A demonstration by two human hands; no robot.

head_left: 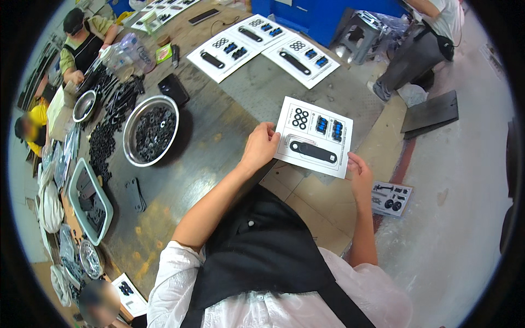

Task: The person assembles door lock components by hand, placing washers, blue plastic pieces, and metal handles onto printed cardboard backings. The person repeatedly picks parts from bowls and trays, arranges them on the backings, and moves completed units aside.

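Note:
I hold a white blister card point(298, 154) between both hands, beyond the table's near edge. On it are black rings, two blue-and-black pieces and a long black bar with holes, under clear plastic. My left hand point(261, 146) grips its left edge, fingers closed. My right hand point(359, 177) pinches its lower right corner. Similar white cards point(299, 61) with the same parts lie farther back on the table. Left of my hands stands a steel bowl point(127, 135) heaped with small black parts.
A teal tray point(104, 235) of black plates, loose black bars point(123, 101) and a dark phone-like object point(174, 89) are on the table point(180, 158) at left. People sit along its left side. At far right, a person point(415, 52) stands by grey stools point(358, 38). Another card point(391, 198) is at right.

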